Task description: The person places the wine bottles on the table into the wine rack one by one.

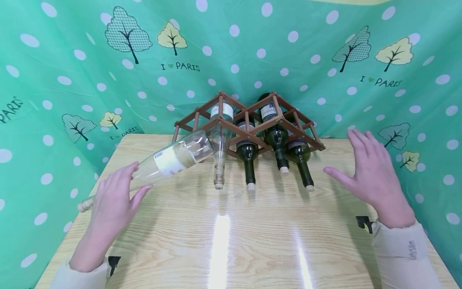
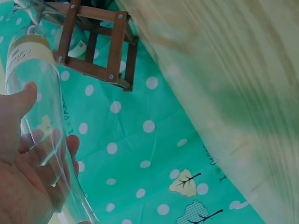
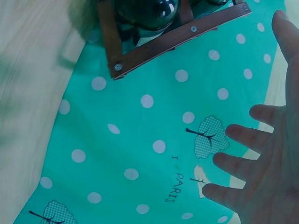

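From the head view I see my left hand (image 1: pixel 113 200) wrapped around a clear glass bottle (image 1: pixel 173 159), the grip closed on its lower neck and shoulder — thumb on one side, fingers curled under. The bottle lies tilted above the worktop (image 1: pixel 231 237), its corked mouth pointing toward me at the left edge and its base up against the wooden rack (image 1: pixel 249 120), just beside the rack's left front opening. I cannot tell whether the base is already inside that cell. A cream label sits around the bottle's middle.

The left wrist view confirms it: the glass runs across my palm (image 2: pixel 23 177) and the label shows above my thumb.

My right hand (image 1: pixel 371 172) hovers over the right side of the worktop, fingers spread and straight, holding nothing, well apart from the bottle and near the rack's right end. In the right wrist view those fingers (image 3: pixel 243 163) are splayed wide against the green dotted cloth (image 3: pixel 149 140).

The rack stands at the back of the worktop and holds 4 bottles, necks toward me: 1 clear (image 1: pixel 220 136) and 3 dark green (image 1: pixel 247 154). The green cloth with white dots and trees hangs behind everything.
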`<state>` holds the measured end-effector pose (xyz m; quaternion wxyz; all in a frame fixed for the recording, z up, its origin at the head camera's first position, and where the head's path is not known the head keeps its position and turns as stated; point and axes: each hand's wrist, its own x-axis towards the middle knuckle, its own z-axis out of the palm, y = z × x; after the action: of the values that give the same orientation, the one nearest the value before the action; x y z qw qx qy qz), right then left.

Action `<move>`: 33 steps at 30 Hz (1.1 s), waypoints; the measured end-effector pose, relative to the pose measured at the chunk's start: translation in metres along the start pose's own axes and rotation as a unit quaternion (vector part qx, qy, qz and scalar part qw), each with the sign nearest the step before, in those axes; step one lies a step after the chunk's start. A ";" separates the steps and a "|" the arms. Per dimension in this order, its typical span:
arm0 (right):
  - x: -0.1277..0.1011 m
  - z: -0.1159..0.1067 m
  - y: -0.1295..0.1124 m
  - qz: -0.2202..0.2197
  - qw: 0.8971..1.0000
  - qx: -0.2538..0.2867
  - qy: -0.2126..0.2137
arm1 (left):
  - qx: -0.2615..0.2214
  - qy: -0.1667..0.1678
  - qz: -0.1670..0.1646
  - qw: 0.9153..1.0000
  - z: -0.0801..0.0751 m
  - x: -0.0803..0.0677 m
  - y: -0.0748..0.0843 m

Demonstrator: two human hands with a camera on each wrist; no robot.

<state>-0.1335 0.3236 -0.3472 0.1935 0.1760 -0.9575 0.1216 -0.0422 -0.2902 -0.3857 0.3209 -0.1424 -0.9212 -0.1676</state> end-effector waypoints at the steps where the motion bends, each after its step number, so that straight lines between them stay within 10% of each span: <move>1: -0.001 0.000 0.001 0.001 1.000 0.000 -0.001 | 0.000 -0.002 -0.001 1.000 0.000 -0.001 -0.001; 33: -0.008 0.011 0.021 0.011 1.000 -0.001 -0.007 | 0.013 -0.061 -0.040 0.997 0.012 -0.021 -0.012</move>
<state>-0.1379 0.3420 -0.3637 0.1860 0.1662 -0.9607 0.1217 -0.0370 -0.2992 -0.4107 0.2586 -0.1113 -0.9463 -0.1590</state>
